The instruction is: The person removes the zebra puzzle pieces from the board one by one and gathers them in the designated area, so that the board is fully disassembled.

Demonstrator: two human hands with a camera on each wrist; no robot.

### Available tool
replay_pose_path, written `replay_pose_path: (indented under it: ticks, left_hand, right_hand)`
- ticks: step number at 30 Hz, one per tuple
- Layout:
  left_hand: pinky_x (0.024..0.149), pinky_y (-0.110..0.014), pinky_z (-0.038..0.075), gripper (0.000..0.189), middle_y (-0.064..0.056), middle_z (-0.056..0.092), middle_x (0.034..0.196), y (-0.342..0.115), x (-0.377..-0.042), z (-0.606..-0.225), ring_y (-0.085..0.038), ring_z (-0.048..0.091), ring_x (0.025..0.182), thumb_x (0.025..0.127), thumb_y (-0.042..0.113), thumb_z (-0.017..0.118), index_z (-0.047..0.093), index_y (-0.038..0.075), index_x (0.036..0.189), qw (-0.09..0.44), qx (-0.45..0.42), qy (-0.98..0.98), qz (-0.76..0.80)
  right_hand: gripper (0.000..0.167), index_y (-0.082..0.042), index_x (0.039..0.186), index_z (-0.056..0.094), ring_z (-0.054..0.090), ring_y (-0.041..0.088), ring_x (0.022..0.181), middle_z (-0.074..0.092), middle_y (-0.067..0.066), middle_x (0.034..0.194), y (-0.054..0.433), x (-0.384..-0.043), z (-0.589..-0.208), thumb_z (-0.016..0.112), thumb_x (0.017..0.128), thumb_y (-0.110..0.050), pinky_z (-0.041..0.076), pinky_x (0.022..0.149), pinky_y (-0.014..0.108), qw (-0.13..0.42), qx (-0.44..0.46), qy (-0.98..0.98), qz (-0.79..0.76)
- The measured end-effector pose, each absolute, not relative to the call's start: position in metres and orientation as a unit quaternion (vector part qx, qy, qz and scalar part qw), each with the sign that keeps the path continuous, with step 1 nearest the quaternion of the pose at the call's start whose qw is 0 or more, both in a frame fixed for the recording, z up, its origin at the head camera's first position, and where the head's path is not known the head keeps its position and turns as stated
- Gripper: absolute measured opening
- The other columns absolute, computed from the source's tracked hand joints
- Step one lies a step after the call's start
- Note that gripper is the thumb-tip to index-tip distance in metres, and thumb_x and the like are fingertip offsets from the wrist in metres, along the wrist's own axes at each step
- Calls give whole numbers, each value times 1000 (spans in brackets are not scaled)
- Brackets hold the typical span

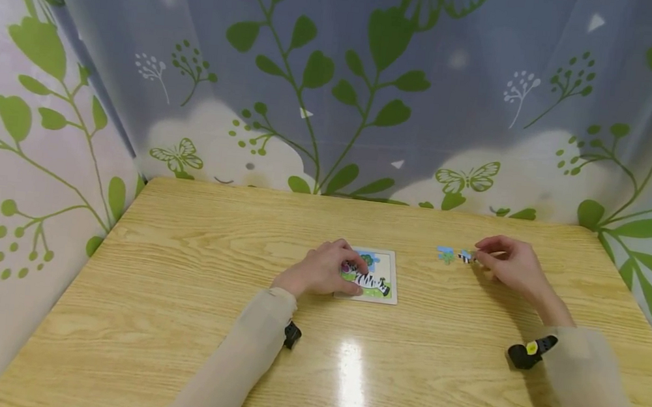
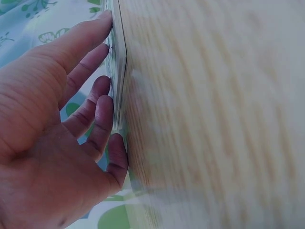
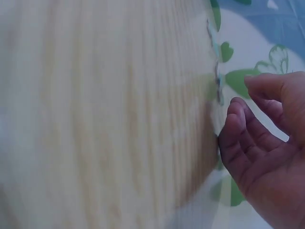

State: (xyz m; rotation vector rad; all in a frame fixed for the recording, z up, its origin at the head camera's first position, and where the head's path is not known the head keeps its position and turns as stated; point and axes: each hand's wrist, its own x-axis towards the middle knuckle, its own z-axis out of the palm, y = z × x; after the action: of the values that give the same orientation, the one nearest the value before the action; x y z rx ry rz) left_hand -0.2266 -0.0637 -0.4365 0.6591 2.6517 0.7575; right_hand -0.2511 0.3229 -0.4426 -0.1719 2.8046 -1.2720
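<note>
A flat zebra jigsaw puzzle [image 1: 377, 282] in a pale square frame lies on the table near the middle. Over its left part rests my left hand [image 1: 325, 270], fingers lightly bent and spread, tips touching the puzzle's face; the hand hides that side. To the right lie loose jigsaw pieces: a blue and green one [image 1: 445, 253] and a black-and-white striped one [image 1: 465, 257]. My right hand [image 1: 511, 266] is at the striped piece's right edge, fingers low at the tabletop. In the right wrist view a gap shows between thumb and fingers, with nothing held there.
The wood-grain table [image 1: 190, 269] reaches back to a printed curtain [image 1: 336, 99] with green leaves and butterflies. Similar cloth hangs at the left and right sides. Each wrist wears a black camera, such as the one on the right wrist [image 1: 530, 353].
</note>
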Motion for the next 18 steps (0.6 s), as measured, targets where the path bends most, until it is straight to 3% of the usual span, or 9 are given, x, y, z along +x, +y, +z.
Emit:
replay_pose_path:
  ticks: [4,8,12,18]
  left_hand:
    - [103,-49,38,32,1,57,124,-64,-226,-436,-20,52,111,87,37,82,72,30,117,154,231,922,269]
    - [104,-49,38,32,2,57,124,-64,-226,-436,-20,51,111,87,37,82,72,31,117,154,229,922,271]
    - [105,-50,38,32,2,57,124,-64,-225,-436,-20,51,111,87,38,82,72,31,117,153,227,923,271]
    - [106,-50,37,32,2,57,125,-64,-226,-437,-20,51,112,87,37,82,72,30,117,155,228,923,269]
  right_hand:
    - [31,2,119,66,66,8,75,69,18,107,310,-241,-438,64,102,-23,55,59,29,11,-77,910,-407]
    - [29,0,119,67,67,14,80,69,20,109,290,-233,-434,64,101,-23,56,61,30,28,-106,908,-405]
    - [27,-3,118,68,68,20,85,71,17,108,268,-227,-433,66,101,-24,56,63,30,57,-143,905,-398]
    - [22,-5,114,70,67,18,87,73,10,104,236,-222,-435,69,98,-20,53,66,27,67,-201,906,-367]
